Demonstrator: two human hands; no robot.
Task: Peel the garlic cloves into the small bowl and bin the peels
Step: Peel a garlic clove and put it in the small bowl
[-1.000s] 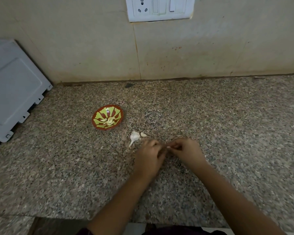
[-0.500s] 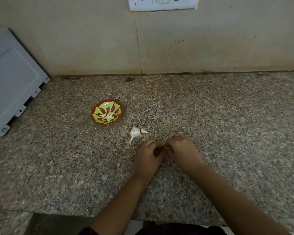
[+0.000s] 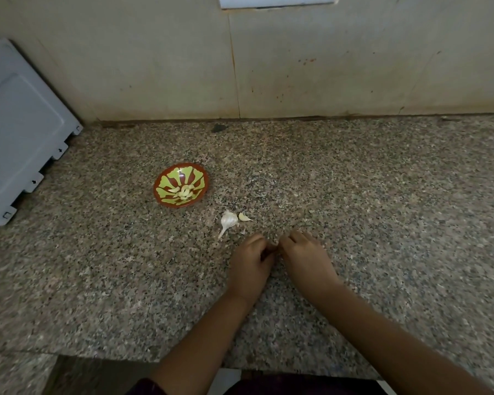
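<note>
A small red and green bowl (image 3: 181, 185) sits on the granite counter (image 3: 382, 195) and holds several peeled cloves (image 3: 184, 191). Just in front of it to the right lie part of a garlic bulb with its stalk (image 3: 228, 220) and one loose clove (image 3: 244, 217). My left hand (image 3: 250, 262) and my right hand (image 3: 304, 256) meet fingertip to fingertip near the counter's front, fingers curled. Together they pinch something small between them. It is hidden by the fingers, so I cannot make out the clove itself.
A grey appliance panel (image 3: 20, 129) leans at the far left against the tiled wall (image 3: 297, 67). A white switch plate (image 3: 277, 0) shows at the top edge. The counter's front edge (image 3: 183, 359) runs just below my forearms.
The view has tilted downward a little, so the switch plate is nearly out of frame. My hands stay pressed together and shifted slightly; a white bit seen between the fingers earlier is now covered.
</note>
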